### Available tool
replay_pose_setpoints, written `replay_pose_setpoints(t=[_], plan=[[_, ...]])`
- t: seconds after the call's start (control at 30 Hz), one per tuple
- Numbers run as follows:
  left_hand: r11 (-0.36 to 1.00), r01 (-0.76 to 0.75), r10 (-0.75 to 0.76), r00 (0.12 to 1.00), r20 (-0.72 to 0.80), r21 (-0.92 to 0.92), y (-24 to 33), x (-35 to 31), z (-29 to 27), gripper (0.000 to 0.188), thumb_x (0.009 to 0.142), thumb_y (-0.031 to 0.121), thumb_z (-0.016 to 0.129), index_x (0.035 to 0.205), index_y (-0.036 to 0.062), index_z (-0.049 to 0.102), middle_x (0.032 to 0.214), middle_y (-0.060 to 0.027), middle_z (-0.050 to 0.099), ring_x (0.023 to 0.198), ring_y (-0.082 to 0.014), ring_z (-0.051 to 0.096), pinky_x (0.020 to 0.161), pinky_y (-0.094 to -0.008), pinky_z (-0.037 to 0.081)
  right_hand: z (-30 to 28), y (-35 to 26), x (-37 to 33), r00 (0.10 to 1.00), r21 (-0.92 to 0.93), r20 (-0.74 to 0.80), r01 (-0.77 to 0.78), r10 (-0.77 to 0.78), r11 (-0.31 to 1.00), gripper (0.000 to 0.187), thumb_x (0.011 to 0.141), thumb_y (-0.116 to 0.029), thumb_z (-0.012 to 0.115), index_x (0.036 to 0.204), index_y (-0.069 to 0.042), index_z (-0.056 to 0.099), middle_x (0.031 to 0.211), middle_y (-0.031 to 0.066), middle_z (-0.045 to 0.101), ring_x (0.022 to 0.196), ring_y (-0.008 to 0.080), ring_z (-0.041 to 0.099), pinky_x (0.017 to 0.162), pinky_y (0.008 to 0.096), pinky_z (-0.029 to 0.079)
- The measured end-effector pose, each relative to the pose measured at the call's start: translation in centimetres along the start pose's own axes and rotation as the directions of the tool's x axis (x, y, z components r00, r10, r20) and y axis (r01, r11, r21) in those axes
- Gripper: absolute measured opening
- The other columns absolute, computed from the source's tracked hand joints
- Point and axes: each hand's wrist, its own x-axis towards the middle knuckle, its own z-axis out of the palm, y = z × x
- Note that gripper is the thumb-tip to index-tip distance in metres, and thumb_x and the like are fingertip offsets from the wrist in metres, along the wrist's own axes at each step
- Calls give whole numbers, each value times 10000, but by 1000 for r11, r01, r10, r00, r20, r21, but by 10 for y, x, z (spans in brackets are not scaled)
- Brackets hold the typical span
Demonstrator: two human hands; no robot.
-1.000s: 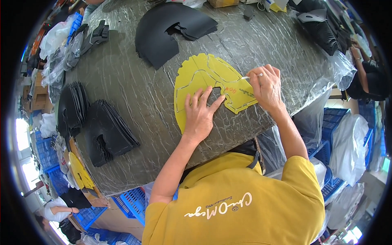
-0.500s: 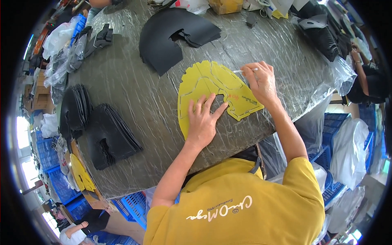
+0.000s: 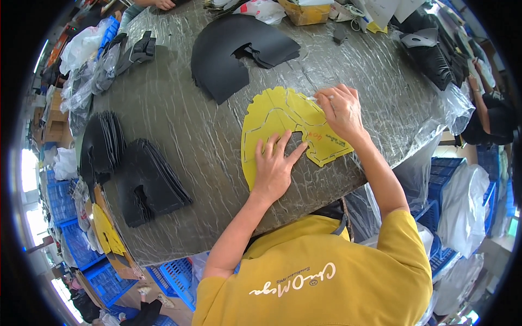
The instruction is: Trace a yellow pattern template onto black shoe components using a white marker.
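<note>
A flat yellow template point(image 3: 262, 115), with slots cut along its lines, a jagged far edge and some handwriting, lies on the table in front of me. My left hand point(image 3: 273, 173) presses on its left part, palm down and fingers spread beside the notch. Above its upper right edge, my right hand point(image 3: 343, 113) pinches a thin whitish pen point(image 3: 313, 99), its tip at the slot near that edge. Fingers hide most of the pen. Whether a black piece lies beneath the template, I cannot tell.
Black curved sheets point(image 3: 228, 49) lie beyond the template. Two stacks of black cut pieces point(image 3: 155, 182) stand at the left. Plastic-wrapped black parts point(image 3: 429, 57) sit far right, a cardboard box point(image 3: 307, 12) at the back. Blue crates point(image 3: 443, 174) flank the table point(image 3: 179, 114).
My right hand and the pen have shifted slightly left along the template's edge. My left hand stays put on it. Another person's hand now shows at the far left table edge.
</note>
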Motion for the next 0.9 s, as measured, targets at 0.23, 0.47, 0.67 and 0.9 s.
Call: replay_pose_setpoints(t=[0.23, 0.47, 0.67, 0.9], plan=[[1000, -16, 16, 1000, -7, 23, -1, -2, 2, 579, 871, 6, 614, 1389, 262, 658, 1518, -128, 468, 1346, -362, 440, 1140, -595, 297, -15, 0, -23, 1000, -4, -10, -22, 22, 1000, 89, 945, -123, 651, 910, -93, 728, 829, 12, 732, 828, 212, 650, 874, 392, 448], [1000, -12, 12, 1000, -5, 25, 1, 4, 6, 591, 874, -1, 606, 1389, 285, 655, 1513, -117, 473, 1364, -360, 433, 1144, -602, 298, -30, 0, -28, 999, -47, -26, -37, 36, 998, 109, 948, -112, 627, 894, -93, 720, 833, 5, 722, 825, 214, 632, 858, 392, 444], [999, 46, -46, 999, -17, 8, -9, 0, -1, 597, 867, 3, 592, 1385, 295, 645, 1522, -125, 467, 1398, -365, 421, 1164, -621, 279, -44, -9, -13, 989, -11, -105, -109, 107, 994, 143, 984, -135, 574, 878, -62, 637, 870, 90, 619, 849, 286, 606, 826, 426, 434], [1000, -20, 19, 997, -70, -12, 5, -5, 16, 612, 856, 43, 590, 1421, 276, 630, 1536, -140, 449, 1386, -384, 430, 1139, -637, 316, -5, 18, -33, 898, -192, 339, -225, 280, 955, 189, 1039, -201, 509, 1008, -39, 601, 1019, 190, 631, 926, 435, 634, 762, 530, 495]])
